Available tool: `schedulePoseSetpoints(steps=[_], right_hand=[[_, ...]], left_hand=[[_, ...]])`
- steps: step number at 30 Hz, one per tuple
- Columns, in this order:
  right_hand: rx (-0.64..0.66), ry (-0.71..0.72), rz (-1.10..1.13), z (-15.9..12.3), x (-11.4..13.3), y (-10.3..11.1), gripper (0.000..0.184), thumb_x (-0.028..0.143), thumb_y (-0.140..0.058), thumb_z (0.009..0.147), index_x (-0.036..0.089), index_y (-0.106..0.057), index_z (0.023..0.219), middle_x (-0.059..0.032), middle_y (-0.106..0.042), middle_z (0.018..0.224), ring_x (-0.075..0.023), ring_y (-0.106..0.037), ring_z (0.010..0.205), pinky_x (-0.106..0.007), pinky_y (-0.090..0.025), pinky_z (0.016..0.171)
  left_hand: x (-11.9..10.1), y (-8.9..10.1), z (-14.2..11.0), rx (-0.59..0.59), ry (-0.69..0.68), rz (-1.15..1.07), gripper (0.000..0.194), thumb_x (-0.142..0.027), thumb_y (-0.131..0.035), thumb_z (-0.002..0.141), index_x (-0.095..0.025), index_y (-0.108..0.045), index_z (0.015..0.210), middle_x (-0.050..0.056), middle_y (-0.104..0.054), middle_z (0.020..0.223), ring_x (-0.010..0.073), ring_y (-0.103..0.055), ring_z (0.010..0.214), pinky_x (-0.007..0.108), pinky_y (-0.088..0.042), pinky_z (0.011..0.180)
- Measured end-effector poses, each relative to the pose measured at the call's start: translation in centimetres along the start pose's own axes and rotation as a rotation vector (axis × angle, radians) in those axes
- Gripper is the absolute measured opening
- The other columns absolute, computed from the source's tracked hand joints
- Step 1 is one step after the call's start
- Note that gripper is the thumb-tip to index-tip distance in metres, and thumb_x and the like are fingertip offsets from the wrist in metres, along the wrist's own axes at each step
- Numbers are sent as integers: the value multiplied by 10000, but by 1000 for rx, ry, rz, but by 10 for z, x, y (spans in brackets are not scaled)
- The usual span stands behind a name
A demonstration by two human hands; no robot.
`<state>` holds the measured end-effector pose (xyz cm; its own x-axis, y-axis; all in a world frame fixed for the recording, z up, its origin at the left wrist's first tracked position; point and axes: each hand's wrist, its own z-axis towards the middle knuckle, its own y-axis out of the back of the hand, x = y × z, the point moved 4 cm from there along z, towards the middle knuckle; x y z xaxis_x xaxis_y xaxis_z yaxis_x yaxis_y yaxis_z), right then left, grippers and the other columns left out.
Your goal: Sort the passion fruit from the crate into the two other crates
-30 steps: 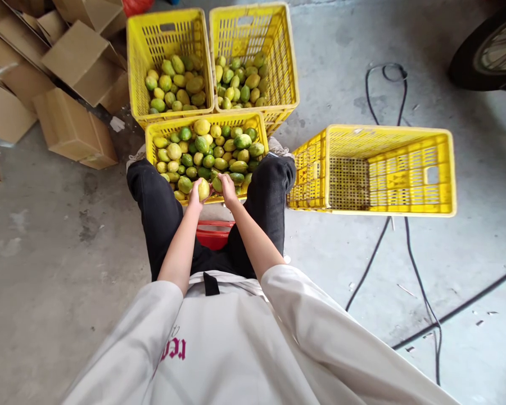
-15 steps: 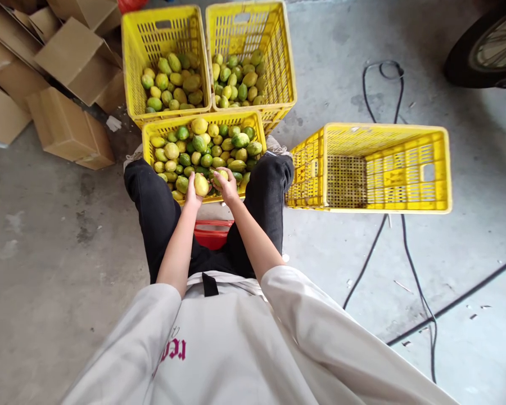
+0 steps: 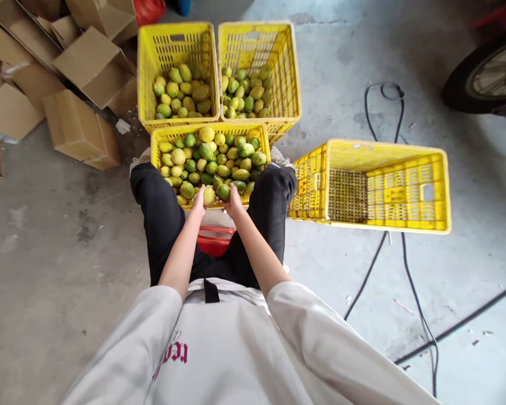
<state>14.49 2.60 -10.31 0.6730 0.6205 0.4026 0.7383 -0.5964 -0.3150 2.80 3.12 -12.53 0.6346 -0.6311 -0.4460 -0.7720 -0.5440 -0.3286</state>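
the left hand [image 3: 199,202] is closed around a yellow oval fruit [image 3: 209,196] and the right hand [image 3: 235,203] around a green oval fruit [image 3: 224,192]; both fruits sit side by side over the near edge of the front yellow plastic crate [image 3: 236,129]. grip pressure cannot be told. caution: a loose hold on the rounded skin could let either fruit slip, strike the crate rim and bruise. knocking the heaped fruit [image 3: 211,167] could dislodge upper pieces.
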Motion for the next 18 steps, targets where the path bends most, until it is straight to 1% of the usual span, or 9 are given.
schedulePoseSetpoints(steps=[3, 5, 6, 8, 10, 11, 13, 16, 18], right_hand=[[52, -58, 56, -8, 21, -9, 451, 412, -283, 1183, 189, -652, 1051, -115, -747, 923, -212, -784, 891, -216, -590, 526], [95, -48, 102, -5, 52, -22, 452, 417, -262, 1183, 198, -650, 1109, -119, -765, 1028, -205, -793, 978, -242, -645, 617], [144, -9, 187, -2, 73, -30, 444, 428, -270, 1181, 208, -655, 1149, -114, -772, 1089, -200, -796, 1021, -260, -671, 675], [279, 131, 338, 4, 116, -47, 460, 488, -296, 1172, 211, -662, 1207, -117, -777, 1174, -194, -803, 1097, -286, -700, 786], [415, 279, 339, 5, 149, -57, 454, 511, -332, 1166, 221, -674, 1243, -113, -795, 1222, -188, -803, 1136, -313, -702, 864], [460, 331, 298, 4, 159, -58, 436, 497, -350, 1167, 230, -684, 1250, -103, -809, 1229, -180, -805, 1128, -313, -698, 878], [475, 377, 176, 3, 162, -49, 402, 437, -378, 1171, 234, -718, 1239, -81, -836, 1185, -160, -821, 1046, -274, -689, 842], [385, 273, 18, 7, 139, -18, 336, 340, -429, 1140, 254, -754, 1147, -47, -857, 1050, -162, -832, 906, -259, -681, 732], [305, 244, 39, 14, 126, 2, 280, 356, -494, 1108, 247, -752, 1098, -48, -855, 1000, -165, -831, 874, -245, -666, 683]], left_hand=[[1, 1, -7, -35, 10, -15, 357, -375, -547, 1126, -127, -771, 1250, 145, -834, 1025, 203, -827, 822, 267, -675, 767], [1, 1, -12, -49, 12, -30, 366, -362, -514, 1136, -126, -772, 1248, 145, -834, 1030, 208, -830, 835, 281, -684, 779], [1, 2, -13, -52, 12, -36, 362, -349, -509, 1136, -123, -772, 1237, 144, -832, 1022, 210, -831, 839, 283, -686, 783], [0, 2, -15, -61, 15, -51, 342, -329, -512, 1132, -119, -770, 1209, 141, -826, 1008, 208, -830, 836, 275, -683, 777], [0, 1, -16, -70, 20, -67, 322, -333, -525, 1127, -121, -758, 1193, 137, -817, 1003, 206, -829, 831, 267, -679, 757], [0, 1, -16, -76, 24, -76, 313, -343, -537, 1123, -124, -748, 1194, 134, -812, 1001, 207, -828, 829, 266, -677, 744], [0, 0, -16, -91, 34, -93, 294, -370, -574, 1107, -136, -720, 1209, 125, -800, 995, 213, -824, 823, 270, -674, 715], [-1, 1, -17, -109, 44, -116, 245, -376, -611, 1088, -175, -673, 1212, 90, -770, 967, 212, -808, 810, 286, -671, 706], [-3, 2, -19, -111, 42, -127, 210, -384, -608, 1089, -203, -651, 1187, 63, -741, 940, 211, -794, 817, 309, -674, 737]])
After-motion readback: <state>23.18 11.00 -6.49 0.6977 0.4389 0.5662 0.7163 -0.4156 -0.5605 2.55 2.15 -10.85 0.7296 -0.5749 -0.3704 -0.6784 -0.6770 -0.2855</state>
